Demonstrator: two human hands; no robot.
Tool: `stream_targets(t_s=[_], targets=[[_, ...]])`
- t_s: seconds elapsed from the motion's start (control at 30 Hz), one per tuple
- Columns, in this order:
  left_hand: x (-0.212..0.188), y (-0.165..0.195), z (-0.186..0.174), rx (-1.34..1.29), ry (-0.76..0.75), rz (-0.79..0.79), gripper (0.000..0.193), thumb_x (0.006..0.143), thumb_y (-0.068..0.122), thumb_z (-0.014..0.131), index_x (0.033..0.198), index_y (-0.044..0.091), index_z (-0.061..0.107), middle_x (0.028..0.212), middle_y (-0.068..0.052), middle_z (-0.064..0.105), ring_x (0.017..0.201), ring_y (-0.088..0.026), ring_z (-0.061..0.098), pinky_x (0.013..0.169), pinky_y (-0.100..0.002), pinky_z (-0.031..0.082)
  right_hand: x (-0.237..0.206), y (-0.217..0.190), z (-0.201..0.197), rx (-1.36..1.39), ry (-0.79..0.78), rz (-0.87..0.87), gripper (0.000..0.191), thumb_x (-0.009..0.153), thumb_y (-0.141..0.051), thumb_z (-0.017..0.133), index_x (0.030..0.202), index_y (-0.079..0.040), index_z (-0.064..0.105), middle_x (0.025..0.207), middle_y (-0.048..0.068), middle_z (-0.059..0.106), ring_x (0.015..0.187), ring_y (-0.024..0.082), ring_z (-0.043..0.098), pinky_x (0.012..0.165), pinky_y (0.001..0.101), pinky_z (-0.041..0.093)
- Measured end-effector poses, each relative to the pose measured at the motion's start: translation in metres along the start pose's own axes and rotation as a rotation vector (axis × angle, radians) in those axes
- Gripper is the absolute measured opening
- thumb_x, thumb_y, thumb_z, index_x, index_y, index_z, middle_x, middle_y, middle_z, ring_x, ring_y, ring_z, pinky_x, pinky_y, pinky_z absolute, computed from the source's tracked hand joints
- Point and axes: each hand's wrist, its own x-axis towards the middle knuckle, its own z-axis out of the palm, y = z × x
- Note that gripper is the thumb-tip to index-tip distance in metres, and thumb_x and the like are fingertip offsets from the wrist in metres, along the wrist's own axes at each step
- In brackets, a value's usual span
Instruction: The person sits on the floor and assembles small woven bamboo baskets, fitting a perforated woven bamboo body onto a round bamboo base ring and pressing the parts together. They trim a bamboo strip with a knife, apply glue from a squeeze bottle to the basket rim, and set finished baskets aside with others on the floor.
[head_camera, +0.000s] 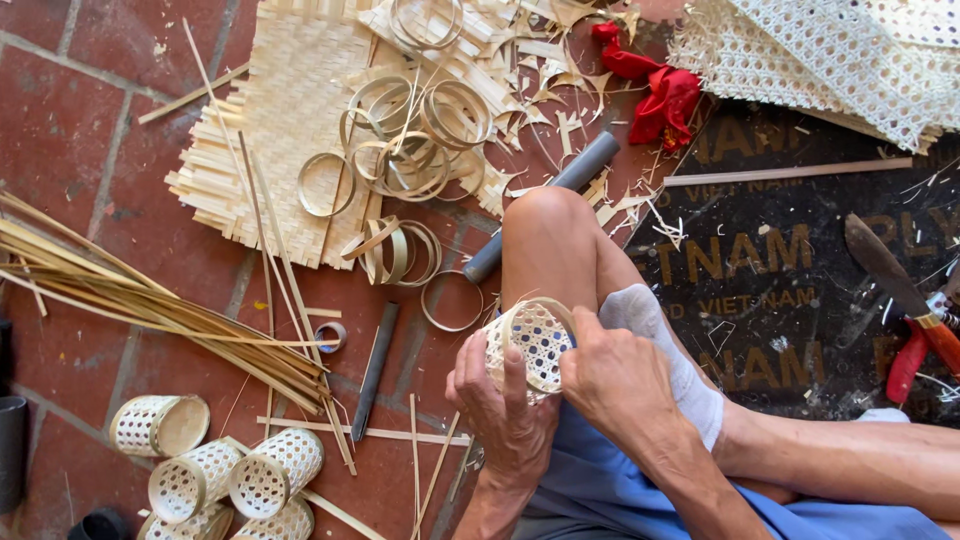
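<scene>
**Small woven basket, both hands on it**

Basket (530, 345) at frame centre, above the knee. Left hand (505, 400) wraps its wall; right hand (615, 375) pinches the rim. Likely light, springy, crushable: grip the rim, not the weave.

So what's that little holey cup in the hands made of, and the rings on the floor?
The little cup looks like pale woven bamboo or cane strips, matte, with an open lattice of holes. The left hand and right hand both grip it. The rings seem to be thin bent bamboo strips, smooth and tan.
</scene>
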Motion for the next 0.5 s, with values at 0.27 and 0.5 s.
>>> stream_targets(t_s=[0.27, 0.5], targets=[[0.001, -0.005, 0.003, -0.085, 0.041, -0.060, 0.089, 0.084, 0.029, 0.089, 0.149, 0.011, 0.030, 0.143, -0.022, 0.047, 0.127, -0.043, 0.053, 0.102, -0.054, 0.044, 0.015, 0.014, -0.003, 0.484, 0.069, -0.248, 0.032, 0.089, -0.013, 0.058, 0.117, 0.001, 0.068, 0.100, 0.019, 0.074, 0.093, 0.031, 0.072, 0.081, 0.0409, 0.056], [0.005, -0.011, -0.003, -0.167, 0.075, 0.051, 0.096, 0.084, 0.033, 0.090, 0.152, 0.014, 0.025, 0.142, -0.022, 0.046, 0.126, -0.042, 0.053, 0.103, -0.054, 0.045, 0.024, 0.012, 0.019, 0.904, 0.056, -0.260, 0.028, 0.100, -0.016, 0.058, 0.120, 0.000, 0.070, 0.099, 0.008, 0.074, 0.091, 0.016, 0.070, 0.080, 0.0294, 0.054]])
